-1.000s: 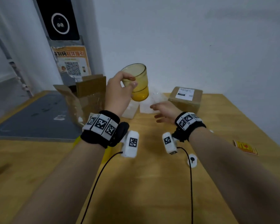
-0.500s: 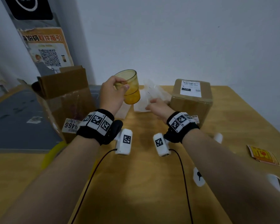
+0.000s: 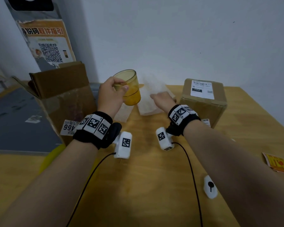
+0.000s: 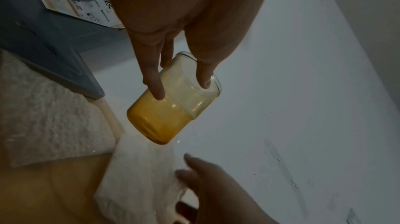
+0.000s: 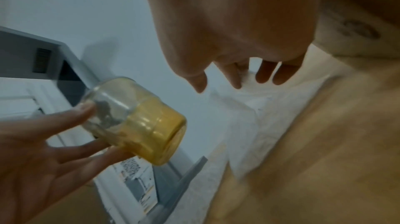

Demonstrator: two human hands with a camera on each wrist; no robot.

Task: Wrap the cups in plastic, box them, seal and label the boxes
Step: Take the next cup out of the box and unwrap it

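Note:
My left hand [image 3: 112, 94] grips a yellow see-through cup [image 3: 129, 88] by its upper part and holds it in the air above the table. In the left wrist view the cup [image 4: 173, 101] tilts with its base toward the plastic wrap [image 4: 138, 176]. My right hand [image 3: 161, 99] reaches over a white sheet of plastic wrap [image 3: 152, 97] lying near the wall, its fingers [image 5: 263, 73] spread and relaxed just above the sheet. A second piece of wrap [image 3: 123, 113] lies below the cup.
An open cardboard box [image 3: 62, 99] stands at the left of the wooden table [image 3: 146, 177]. A sealed, labelled box [image 3: 203, 102] stands at the right. Yellow stickers [image 3: 277, 163] lie at the right edge, and a small white sticker [image 3: 210, 186] near my right forearm.
My right hand has moved forward from the table onto the plastic wrap. My left hand still holds the cup up, now closer to the wrap.

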